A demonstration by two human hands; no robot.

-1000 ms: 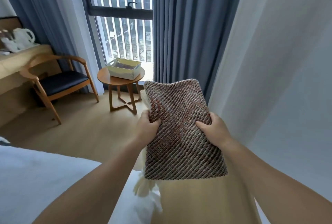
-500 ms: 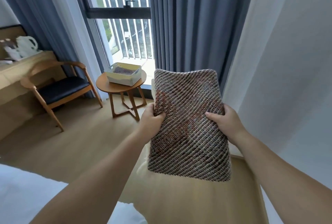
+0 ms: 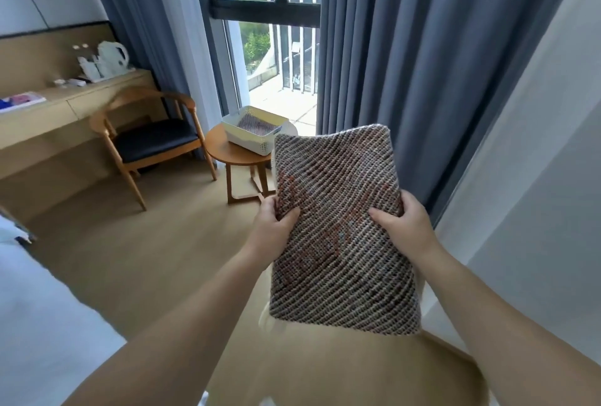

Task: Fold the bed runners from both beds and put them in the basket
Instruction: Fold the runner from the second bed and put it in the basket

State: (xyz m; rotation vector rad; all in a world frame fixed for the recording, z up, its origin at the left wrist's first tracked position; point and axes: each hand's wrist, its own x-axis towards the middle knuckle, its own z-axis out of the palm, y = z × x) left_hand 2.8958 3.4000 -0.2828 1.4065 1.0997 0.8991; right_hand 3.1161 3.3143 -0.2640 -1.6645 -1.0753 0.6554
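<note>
A folded bed runner (image 3: pixel 341 226), woven in brown, rust and cream stripes, is held flat in the air in front of me. My left hand (image 3: pixel 274 230) grips its left edge and my right hand (image 3: pixel 403 226) grips its right edge, thumbs on top. Cream fringe hangs below its near left corner. Ahead, a white basket (image 3: pixel 250 138) stands on a small round wooden table (image 3: pixel 227 151); another folded striped runner (image 3: pixel 255 121) lies inside it. The held runner hides the basket's right end.
A wooden armchair (image 3: pixel 153 142) with a dark seat stands left of the round table, beside a long wooden desk (image 3: pixel 65 106) holding a white kettle. Blue curtains (image 3: pixel 406 63) flank the window. A white bed (image 3: pixel 39 324) lies at lower left, a white wall at right.
I have moved closer to the table and basket, and the view has swung left. The runner stays gripped in both hands, carried forward; less of the bed shows at lower left.
</note>
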